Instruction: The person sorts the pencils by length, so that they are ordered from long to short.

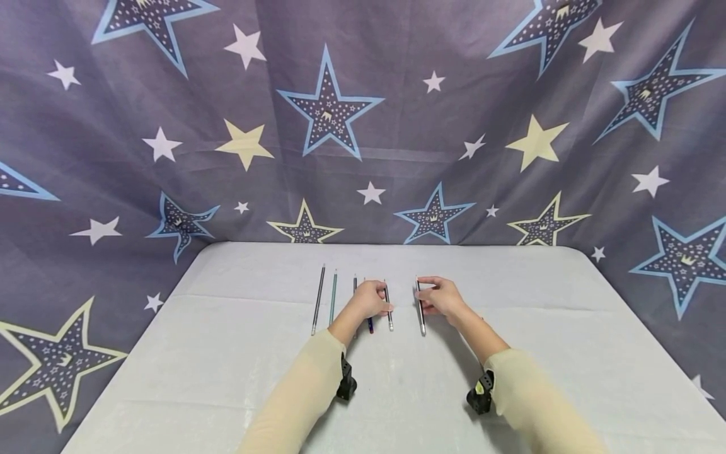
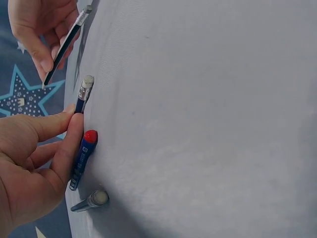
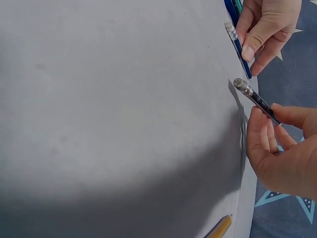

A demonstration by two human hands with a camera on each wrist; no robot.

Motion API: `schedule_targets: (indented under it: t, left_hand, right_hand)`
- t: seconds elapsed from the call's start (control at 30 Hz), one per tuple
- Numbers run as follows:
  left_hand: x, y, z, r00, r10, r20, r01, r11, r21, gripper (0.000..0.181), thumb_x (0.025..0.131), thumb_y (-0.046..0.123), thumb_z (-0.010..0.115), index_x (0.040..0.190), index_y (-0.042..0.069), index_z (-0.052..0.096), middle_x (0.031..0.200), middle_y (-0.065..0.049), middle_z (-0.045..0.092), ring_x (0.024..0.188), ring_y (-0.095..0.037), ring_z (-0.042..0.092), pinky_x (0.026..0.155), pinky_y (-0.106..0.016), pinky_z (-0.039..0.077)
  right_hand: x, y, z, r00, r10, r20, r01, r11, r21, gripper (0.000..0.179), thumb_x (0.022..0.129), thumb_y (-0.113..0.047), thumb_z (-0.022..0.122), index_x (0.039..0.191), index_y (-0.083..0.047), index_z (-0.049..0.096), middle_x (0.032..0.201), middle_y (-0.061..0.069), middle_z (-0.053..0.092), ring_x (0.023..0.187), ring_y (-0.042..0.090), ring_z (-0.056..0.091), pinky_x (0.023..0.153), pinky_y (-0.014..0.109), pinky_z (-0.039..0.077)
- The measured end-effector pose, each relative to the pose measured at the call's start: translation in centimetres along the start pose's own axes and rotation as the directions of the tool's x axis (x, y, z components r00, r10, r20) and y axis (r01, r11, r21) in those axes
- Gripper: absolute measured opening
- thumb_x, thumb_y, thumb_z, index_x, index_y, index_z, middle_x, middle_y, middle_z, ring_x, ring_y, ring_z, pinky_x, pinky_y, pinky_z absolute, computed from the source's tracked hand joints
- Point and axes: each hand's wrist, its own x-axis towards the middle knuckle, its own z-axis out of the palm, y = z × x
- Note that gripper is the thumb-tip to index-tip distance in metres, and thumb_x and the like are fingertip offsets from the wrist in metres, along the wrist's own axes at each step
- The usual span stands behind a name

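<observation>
My left hand [image 1: 370, 299] pinches a dark blue pencil [image 2: 84, 92] between thumb and forefinger. That pencil's pale eraser end points toward me and stays close over the table. To the right, my right hand [image 1: 442, 296] grips a black pencil [image 1: 421, 312] with a silver ferrule and worn eraser, its eraser end angled toward me. Beside the left hand lies a blue pencil [image 2: 85, 156] with a red rounded end, partly covered by the hand in the head view. Another dark pencil [image 1: 355, 282] is mostly hidden behind the left hand.
A black pencil [image 1: 319, 299] and a teal pencil [image 1: 333, 296] lie side by side, left of the left hand. The yellow tip of a slim object [image 3: 220, 228] shows low in the right wrist view. A star-patterned cloth [image 1: 397, 139] hangs behind the white-covered table [image 1: 227, 366].
</observation>
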Motion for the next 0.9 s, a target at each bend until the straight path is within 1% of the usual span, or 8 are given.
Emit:
schedule_targets:
  t: [0.3, 0.43, 0.67, 0.9]
  left_hand:
    - [0.1, -0.1, -0.1, 1.0, 0.012, 0.0, -0.012, 1.0, 0.021, 0.061, 0.077, -0.003, 0.072, 0.132, -0.006, 0.047, 0.094, -0.012, 0.055, 0.064, -0.012, 0.062, 0.06, -0.018, 0.057]
    - [0.1, 0.0, -0.1, 1.0, 0.015, 0.001, -0.015, 1.0, 0.024, 0.061, 0.077, -0.003, 0.072, 0.132, -0.006, 0.047, 0.096, -0.013, 0.055, 0.065, -0.012, 0.062, 0.06, -0.018, 0.057]
    - [0.0, 0.1, -0.1, 1.0, 0.002, -0.002, -0.002, 1.0, 0.015, 0.061, 0.077, -0.004, 0.071, 0.133, -0.005, 0.047, 0.098, -0.013, 0.054, 0.068, -0.014, 0.064, 0.061, -0.018, 0.058]
    - [-0.1, 0.1, 0.0, 1.0, -0.003, -0.007, 0.003, 1.0, 0.009, 0.061, 0.077, -0.004, 0.071, 0.133, -0.005, 0.047, 0.094, -0.011, 0.053, 0.068, -0.015, 0.064, 0.06, -0.019, 0.058]
  right_hand:
    - [0.5, -0.2, 0.5, 1.0, 0.007, -0.009, -0.007, 1.0, -0.005, 0.045, 0.085, -0.004, 0.061, 0.13, -0.005, 0.052, 0.079, 0.002, 0.055, 0.061, 0.01, 0.054, 0.057, 0.024, 0.057]
    - [0.7, -0.4, 0.8, 1.0, 0.01, -0.009, -0.01, 1.0, 0.0, 0.045, 0.085, -0.004, 0.062, 0.129, -0.005, 0.053, 0.078, 0.002, 0.055, 0.061, 0.01, 0.054, 0.057, 0.024, 0.057]
    - [1.0, -0.6, 1.1, 1.0, 0.004, -0.002, -0.004, 1.0, 0.006, 0.045, 0.084, -0.003, 0.061, 0.128, -0.003, 0.053, 0.075, 0.001, 0.054, 0.061, 0.011, 0.054, 0.061, 0.028, 0.059]
    - [1.5, -0.3, 1.6, 1.0, 0.009, -0.003, -0.009, 1.0, 0.012, 0.045, 0.084, -0.003, 0.062, 0.128, -0.004, 0.053, 0.073, 0.001, 0.054, 0.059, 0.01, 0.053, 0.057, 0.026, 0.058]
